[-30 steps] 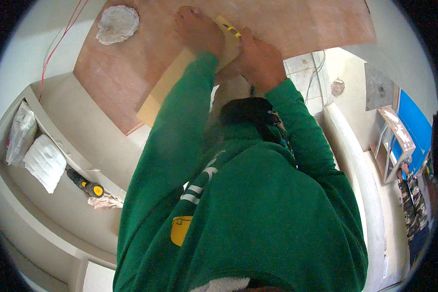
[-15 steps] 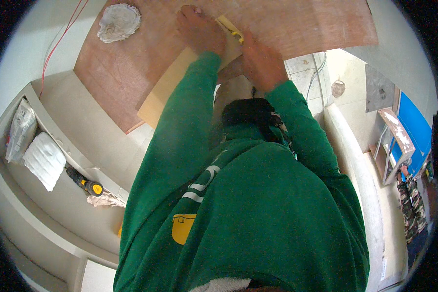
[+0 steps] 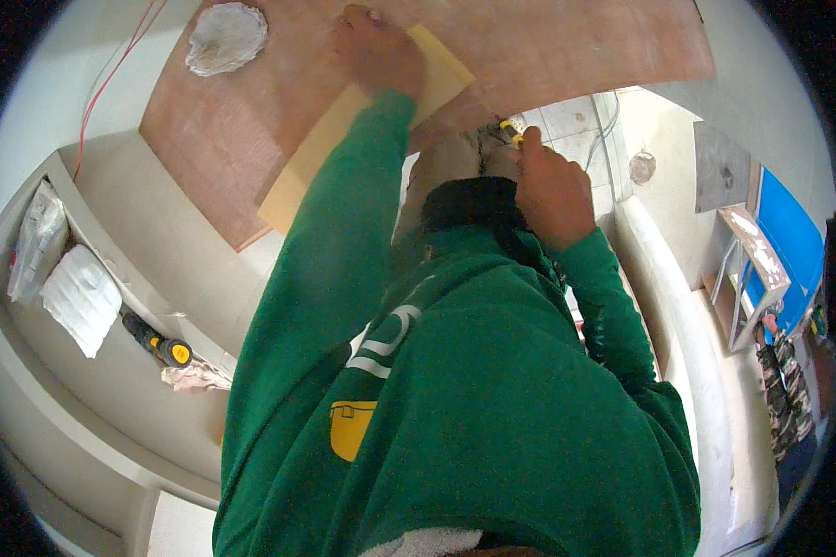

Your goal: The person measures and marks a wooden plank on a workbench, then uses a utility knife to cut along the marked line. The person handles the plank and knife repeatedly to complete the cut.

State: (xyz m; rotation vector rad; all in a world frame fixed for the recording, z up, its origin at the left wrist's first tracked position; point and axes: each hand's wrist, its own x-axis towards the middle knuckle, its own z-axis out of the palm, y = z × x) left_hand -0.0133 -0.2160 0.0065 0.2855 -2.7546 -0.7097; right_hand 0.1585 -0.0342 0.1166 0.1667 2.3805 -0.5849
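A long tan strip of board [image 3: 441, 70] lies across a reddish-brown wood sheet [image 3: 548, 42]. My left hand [image 3: 373, 48] bears down on the strip near its far end, fingers bent over its left side; the forearm hides much of the strip. In my right hand [image 3: 555, 190] is a yellow-and-black utility knife [image 3: 511, 133], its front end pointing away to the upper left. That hand is closed around the handle, over my lap, just short of the sheet's near edge. Most of the handle is hidden in the fist.
A crumpled whitish cloth [image 3: 226, 39] rests on the sheet's far left. In a ledge at left lie a plastic bag [image 3: 37, 243], a folded white cloth [image 3: 82, 302] and a black-and-yellow power tool [image 3: 163, 343]. Someone in camouflage sleeves [image 3: 780, 390] is at far right, beside a frame [image 3: 757, 251].
My right hand has drawn back toward me and to the right, carrying the knife off the strip. The left hand stays on the strip.
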